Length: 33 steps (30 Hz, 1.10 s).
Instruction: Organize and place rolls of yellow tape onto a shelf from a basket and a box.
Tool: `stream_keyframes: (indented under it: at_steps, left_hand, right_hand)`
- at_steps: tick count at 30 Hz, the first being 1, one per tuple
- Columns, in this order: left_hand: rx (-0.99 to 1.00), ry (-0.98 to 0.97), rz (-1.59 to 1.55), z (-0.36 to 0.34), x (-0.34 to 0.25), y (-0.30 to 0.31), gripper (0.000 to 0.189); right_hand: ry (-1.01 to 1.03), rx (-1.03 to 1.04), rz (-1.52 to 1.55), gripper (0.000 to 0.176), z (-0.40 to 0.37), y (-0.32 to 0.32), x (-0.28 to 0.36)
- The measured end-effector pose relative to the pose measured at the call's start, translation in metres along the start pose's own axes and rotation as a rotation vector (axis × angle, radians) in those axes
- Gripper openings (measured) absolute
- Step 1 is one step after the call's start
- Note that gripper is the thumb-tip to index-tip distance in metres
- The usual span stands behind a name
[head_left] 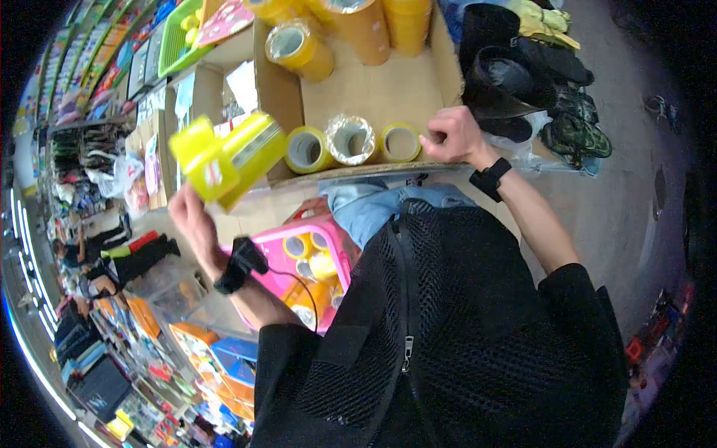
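My left hand (194,220) is closed at the lower end of a bright yellow cylindrical pack (256,147) with a pale label. It is tilted and slightly blurred, left of an open cardboard box (366,88). Along the box's near side stand a yellow tape roll (305,151), a clear-wrapped roll (351,140) and another yellow roll (400,143). Just right of that last roll, at the box's near right corner, my right hand (455,136) has its fingers curled in. Whether anything is inside those fingers is hidden.
Several taller amber tape stacks (300,50) fill the box's far part. Below my left forearm, a pink basket (340,243) holds more tape rolls. Black bags and shoes (515,82) lie right of the box. A green basket (179,37) stands far left, with crowded shelves beyond.
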State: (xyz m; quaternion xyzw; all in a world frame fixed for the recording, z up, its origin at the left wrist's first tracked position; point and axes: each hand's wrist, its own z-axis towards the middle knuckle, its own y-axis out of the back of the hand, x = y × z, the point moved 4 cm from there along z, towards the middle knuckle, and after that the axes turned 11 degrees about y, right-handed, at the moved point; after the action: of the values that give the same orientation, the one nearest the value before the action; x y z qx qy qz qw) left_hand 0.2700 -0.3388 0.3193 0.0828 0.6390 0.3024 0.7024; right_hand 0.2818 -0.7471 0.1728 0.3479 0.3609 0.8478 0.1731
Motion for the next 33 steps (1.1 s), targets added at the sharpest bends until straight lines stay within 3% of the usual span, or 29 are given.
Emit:
stream_keyframes:
  at_steps: [2, 4, 8, 11, 13, 16, 17, 21, 27, 33]
  left_hand:
    - [0.049, 0.079, -0.073, 0.038, 0.008, -0.05, 0.038]
    - [0.381, 0.044, -0.131, 0.055, -0.029, -0.127, 0.037]
    - [0.769, 0.139, 0.039, 0.066, -0.028, -0.255, 0.039]
    - [0.887, 0.063, 0.287, 0.059, -0.009, -0.32, 0.04]
    - [0.949, -0.116, 0.555, 0.049, 0.001, -0.348, 0.042]
    - [1.146, -0.108, 0.774, 0.034, 0.021, -0.369, 0.047]
    - [1.158, -0.194, 0.759, 0.031, 0.041, -0.375, 0.051]
    - [1.285, -0.294, 0.821, 0.02, 0.026, -0.369, 0.047]
    - [1.258, -0.48, 0.985, 0.007, 0.037, -0.375, 0.057]
    - [1.191, -0.471, 1.086, 0.005, 0.04, -0.374, 0.061]
  right_hand:
    - [0.014, -0.03, 0.05, 0.032, 0.001, 0.003, 0.003]
    - [-0.002, -0.052, 0.029, 0.031, -0.001, 0.004, 0.003]
    - [-0.074, -0.043, 0.007, 0.026, -0.003, 0.006, -0.001]
    - [-0.087, -0.056, 0.017, 0.026, -0.003, 0.006, 0.0]
    - [-0.1, -0.063, 0.021, 0.026, -0.003, 0.006, 0.0]
    - [-0.104, -0.073, 0.038, 0.025, -0.003, 0.005, 0.002]
    - [-0.09, -0.062, 0.035, 0.025, -0.002, 0.005, 0.003]
    - [-0.079, -0.015, 0.016, 0.024, -0.002, 0.001, 0.002]
    - [-0.054, -0.034, 0.051, 0.024, 0.0, 0.0, 0.002]
    - [-0.054, -0.026, 0.046, 0.026, 0.001, 0.002, 0.003]
